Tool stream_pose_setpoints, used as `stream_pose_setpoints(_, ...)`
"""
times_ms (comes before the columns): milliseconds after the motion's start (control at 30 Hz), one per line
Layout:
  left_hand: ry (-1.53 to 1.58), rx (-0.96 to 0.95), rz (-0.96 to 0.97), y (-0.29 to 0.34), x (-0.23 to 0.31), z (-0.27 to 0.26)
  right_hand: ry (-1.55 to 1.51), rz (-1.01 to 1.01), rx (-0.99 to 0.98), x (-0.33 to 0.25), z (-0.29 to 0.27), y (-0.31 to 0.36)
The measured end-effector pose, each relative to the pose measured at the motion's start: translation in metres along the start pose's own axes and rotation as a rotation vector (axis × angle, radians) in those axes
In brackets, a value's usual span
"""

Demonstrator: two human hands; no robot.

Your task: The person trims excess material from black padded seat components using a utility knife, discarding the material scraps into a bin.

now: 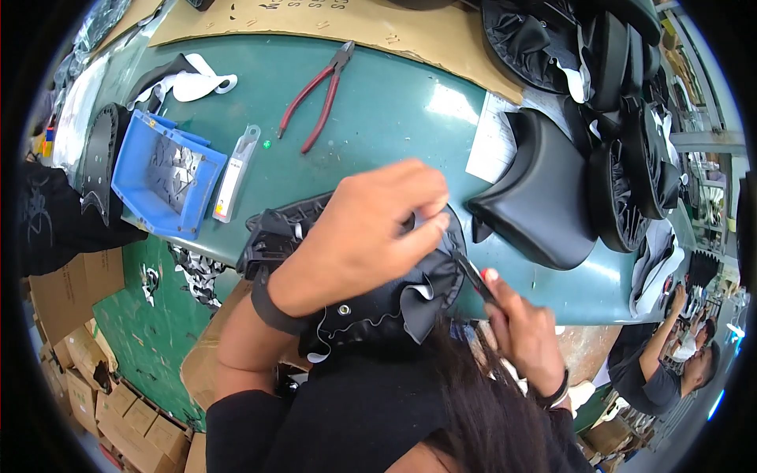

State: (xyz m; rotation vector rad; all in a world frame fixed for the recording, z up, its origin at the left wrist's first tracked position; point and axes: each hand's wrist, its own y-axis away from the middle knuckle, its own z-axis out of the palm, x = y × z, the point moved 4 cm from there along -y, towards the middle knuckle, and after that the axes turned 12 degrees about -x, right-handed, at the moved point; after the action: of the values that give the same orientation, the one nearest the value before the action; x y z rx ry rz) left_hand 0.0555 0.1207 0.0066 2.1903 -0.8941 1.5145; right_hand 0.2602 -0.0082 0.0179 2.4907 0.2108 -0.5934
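My left hand (371, 229) pinches the folded edge of a black vinyl seat cover (394, 303) that is stretched over a black plastic seat base (276, 229) at the front edge of the green table (378, 118). My right hand (524, 331) grips a small dark tool (471, 276) with its tip against the cover's edge, just below my left fingers. The cover's rim is ruffled, with white lining showing. My hair hides the lower part of the cover.
Red-handled pliers (319, 98) and a clear blade case (236, 169) lie on the table. A blue bin (165, 177) sits at left. A finished black seat (540, 197) and stacked seats (623, 158) stand at right. Cardboard boxes (102, 394) sit on the floor. Another person (662, 363) works at lower right.
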Motion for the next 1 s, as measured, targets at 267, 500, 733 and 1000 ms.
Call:
stream_pose_setpoints(267, -0.022, 0.036, -0.045, -0.006, -0.021, 0.016, -0.039, -0.087, 0.171, -0.009, 0.009, -0.012)
stream_pose_setpoints(500, -0.431, 0.195, -0.079, 0.021, -0.023, -0.026, 0.059, -0.080, 0.100, -0.001, 0.002, -0.021)
stream_pose_setpoints(733, 0.337, 0.164, -0.072, 0.030, -0.013, -0.035, 0.264, -0.261, -0.125, -0.020, -0.048, -0.087)
stream_pose_setpoints(1000, 0.947, 0.429, 0.326, 0.012, -0.017, -0.068, 0.032, -0.199, -0.006, -0.004, -0.007, -0.043)
